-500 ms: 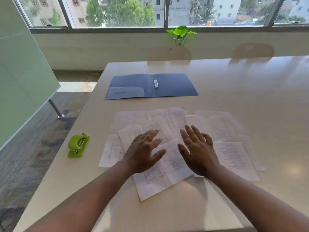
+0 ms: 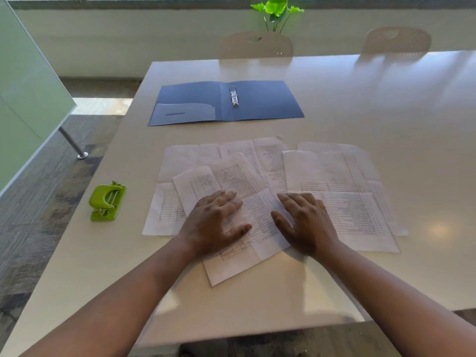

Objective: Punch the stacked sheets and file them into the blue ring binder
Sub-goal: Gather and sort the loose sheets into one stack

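Several printed sheets [image 2: 334,176] lie fanned out and overlapping on the pale table [image 2: 386,104]. My left hand [image 2: 215,222] rests flat on the tilted top sheet [image 2: 242,264], fingers spread. My right hand [image 2: 306,222] lies flat beside it, across the edge of that sheet and the sheet to its right. Neither hand grips anything. The blue ring binder [image 2: 265,101] lies open farther back, its metal rings [image 2: 234,96] in the middle. A green hole punch [image 2: 107,202] sits at the left, near the table edge.
Two chair backs [image 2: 256,45] stand behind the far edge, with a green plant [image 2: 277,9] at the window. A frosted glass partition [image 2: 28,81] and its metal foot [image 2: 82,155] are on the floor to the left.
The view has tilted down, so less window shows. Both hands have settled lower onto the sheets, fingers less lifted. The papers, binder and punch have not moved.
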Demonstrator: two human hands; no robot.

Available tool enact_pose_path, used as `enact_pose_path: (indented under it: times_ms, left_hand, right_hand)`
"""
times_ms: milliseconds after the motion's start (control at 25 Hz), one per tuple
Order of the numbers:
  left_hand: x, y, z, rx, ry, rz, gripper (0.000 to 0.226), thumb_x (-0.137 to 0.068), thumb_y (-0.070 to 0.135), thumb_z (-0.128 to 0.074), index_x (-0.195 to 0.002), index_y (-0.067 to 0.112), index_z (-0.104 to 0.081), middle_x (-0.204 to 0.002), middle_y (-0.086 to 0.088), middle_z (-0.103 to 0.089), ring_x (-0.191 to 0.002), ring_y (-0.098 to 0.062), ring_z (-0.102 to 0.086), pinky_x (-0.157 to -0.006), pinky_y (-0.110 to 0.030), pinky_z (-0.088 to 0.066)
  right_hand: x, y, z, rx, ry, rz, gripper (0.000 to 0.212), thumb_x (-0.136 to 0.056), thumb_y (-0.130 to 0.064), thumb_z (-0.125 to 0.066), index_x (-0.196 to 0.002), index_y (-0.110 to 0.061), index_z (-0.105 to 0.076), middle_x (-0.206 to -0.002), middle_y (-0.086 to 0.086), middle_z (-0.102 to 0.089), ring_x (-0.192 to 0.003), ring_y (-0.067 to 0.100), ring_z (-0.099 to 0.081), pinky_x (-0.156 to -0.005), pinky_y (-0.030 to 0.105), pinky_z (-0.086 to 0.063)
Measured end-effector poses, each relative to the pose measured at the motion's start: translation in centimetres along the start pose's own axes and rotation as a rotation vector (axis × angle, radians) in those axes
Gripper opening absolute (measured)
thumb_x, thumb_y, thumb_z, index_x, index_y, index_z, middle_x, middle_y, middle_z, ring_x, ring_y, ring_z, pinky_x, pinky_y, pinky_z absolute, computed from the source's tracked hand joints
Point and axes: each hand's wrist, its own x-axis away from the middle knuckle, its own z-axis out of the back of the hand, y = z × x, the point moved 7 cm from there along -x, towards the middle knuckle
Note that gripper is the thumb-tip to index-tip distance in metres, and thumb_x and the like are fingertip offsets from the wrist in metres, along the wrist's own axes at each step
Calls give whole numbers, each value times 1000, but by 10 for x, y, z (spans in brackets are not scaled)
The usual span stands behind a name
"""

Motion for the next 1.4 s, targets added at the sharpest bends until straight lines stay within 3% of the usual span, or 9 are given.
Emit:
enact_pose_path:
  times_ms: [200,360,600,680,800,880,1040,1280,1400]
  left_hand:
    - [0,0,-1,-30,21,3,89,-83,87,-36,-152,31,-46,-163,6,-37,-154,-16,-23,-124,-44,-22]
    - [1,-1,-1,-18,32,2,89,-83,89,-36,-151,31,-47,-162,5,-39,-154,-16,-25,-124,-45,-24]
    - [1,-1,-1,-19,41,7,88,-84,89,-37,-150,32,-47,-162,6,-39,-154,-16,-24,-124,-43,-23]
    - [2,-1,-1,-21,47,9,88,-84,89,-37,-150,32,-48,-162,7,-39,-154,-15,-24,-124,-43,-23]
    - [3,0,1,-13,52,21,88,-82,90,-38,-149,33,-49,-162,9,-40,-154,-14,-24,-124,-40,-23]
    - [3,1,1,-6,52,24,88,-82,89,-39,-149,33,-49,-162,9,-40,-154,-13,-25,-124,-39,-23]
    - [5,1,2,14,77,26,86,-81,88,-44,-146,32,-53,-159,9,-44,-152,-13,-28,-123,-37,-24]
    - [13,7,18,64,174,-57,75,-74,82,-62,-127,29,-69,-142,10,-60,-138,-14,-46,-113,-46,-39]
    - [15,15,10,4,-66,-56,102,-61,96,-57,-143,36,-55,-156,11,-46,-147,-13,-31,-119,-44,-31]
  right_hand:
    - [-3,1,4,-86,3,-40,58,-93,-52,-57,-136,-13,-63,-134,7,-66,-118,31,-58,-100,42,-46]
    - [-17,1,11,-288,-17,-166,40,-86,-40,-73,-115,-12,-70,-112,7,-71,-93,27,-66,-83,37,-52]
    - [-25,3,12,-435,-141,-283,67,-77,-46,-84,-129,-10,-62,-100,-1,-70,-94,21,-65,-84,40,-55]
    - [-27,-1,10,-360,-181,-279,69,-74,-56,-84,-119,-9,-64,-97,2,-70,-91,22,-65,-81,41,-56]
    - [-30,-5,6,-256,-219,-271,61,-67,-65,-84,-90,-14,-60,-80,-1,-63,-78,21,-59,-61,34,-47]
    - [-32,-8,4,-217,-245,-263,65,-65,-67,-84,-96,-16,-59,-90,-1,-62,-87,22,-59,-65,34,-45]
    - [-31,-11,0,-109,-277,-226,91,-62,-71,-83,-125,-11,-53,-124,13,-55,-114,34,-55,-94,43,-49]
    - [-31,-11,-4,-133,-309,-236,94,-62,-67,-86,-126,-10,-50,-125,14,-59,-112,32,-57,-90,40,-49]
    - [-34,-9,-4,-147,-319,-243,91,-58,-69,-87,-121,-12,-53,-120,10,-61,-108,30,-58,-84,38,-48]
